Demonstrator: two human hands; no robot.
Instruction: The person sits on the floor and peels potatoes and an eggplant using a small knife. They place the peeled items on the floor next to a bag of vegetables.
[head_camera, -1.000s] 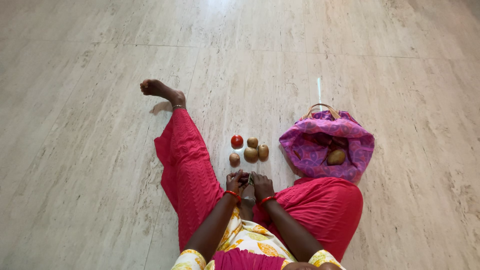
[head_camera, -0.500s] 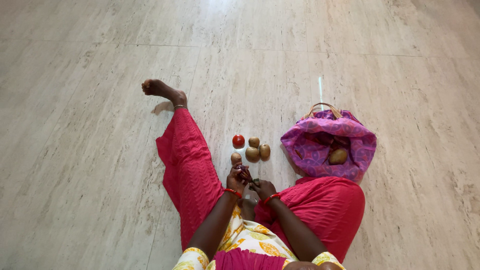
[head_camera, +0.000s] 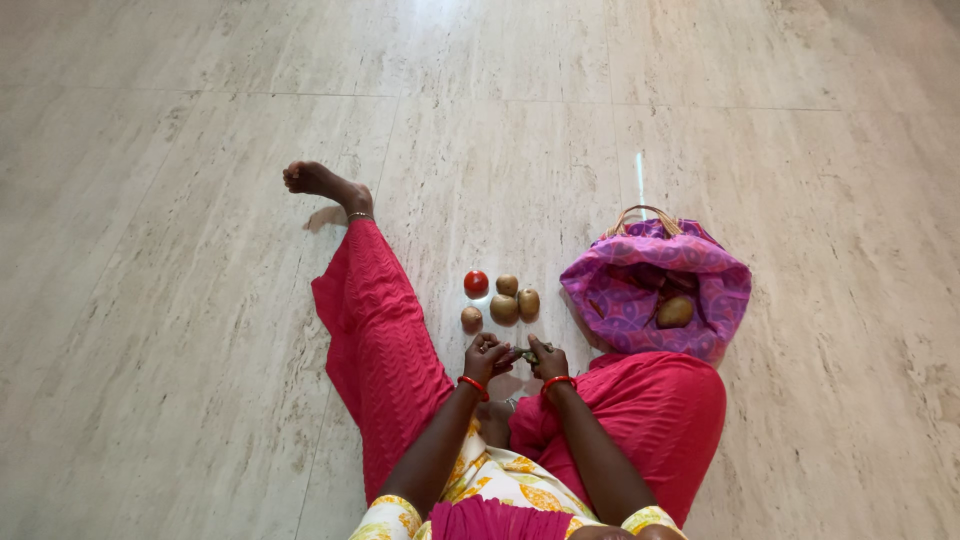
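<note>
My left hand (head_camera: 487, 355) and my right hand (head_camera: 548, 358) meet low over the floor, just in front of my folded leg. Both pinch a small dark green thing (head_camera: 527, 354) between their fingertips; what it is cannot be made out. Just beyond the hands lies a small cluster on the floor: a red tomato (head_camera: 476, 282) and several brown potatoes (head_camera: 503, 309), the nearest one (head_camera: 471, 319) a short way past my left hand. Each wrist carries a red bangle.
A purple patterned cloth bag (head_camera: 620, 285) with cane handles (head_camera: 645, 212) stands open to the right, a potato (head_camera: 675, 312) inside it. My left leg in red trousers (head_camera: 375, 320) stretches forward-left. Pale marble floor tiles (head_camera: 180, 300) lie all around.
My hands were clasped together over my foot. They have moved forward toward the potatoes and spread a little, and the small dark green thing now shows between them.
</note>
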